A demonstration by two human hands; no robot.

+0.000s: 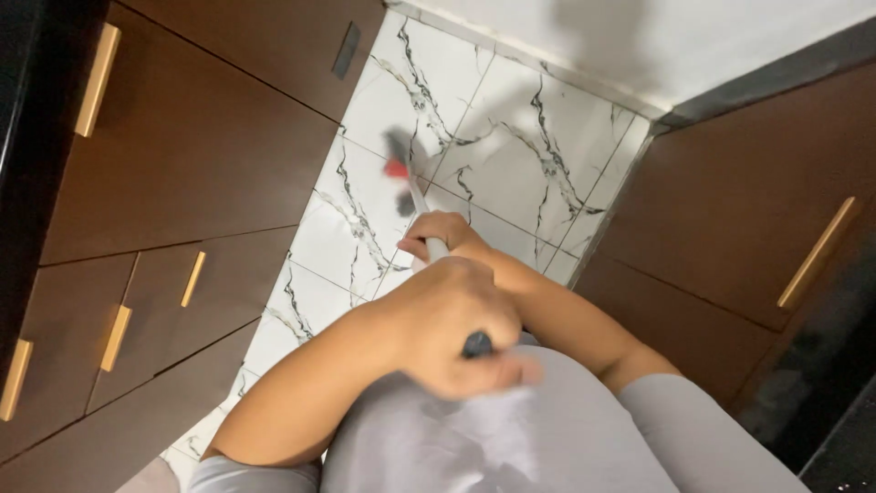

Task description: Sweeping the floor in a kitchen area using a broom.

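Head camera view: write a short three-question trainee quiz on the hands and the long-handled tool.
1. True or false: both hands grip the same long handle.
2. Which hand sits nearer the handle's dark top end? A. left hand B. right hand C. neither touches it
3. What kind of floor lies under the tool's blurred red and dark lower part?

Key
1. True. The left hand and the right hand are both closed round it.
2. A. The left hand is at the dark end cap; the right hand grips further down.
3. White marble-pattern tile floor, between dark brown cabinets with gold handles.
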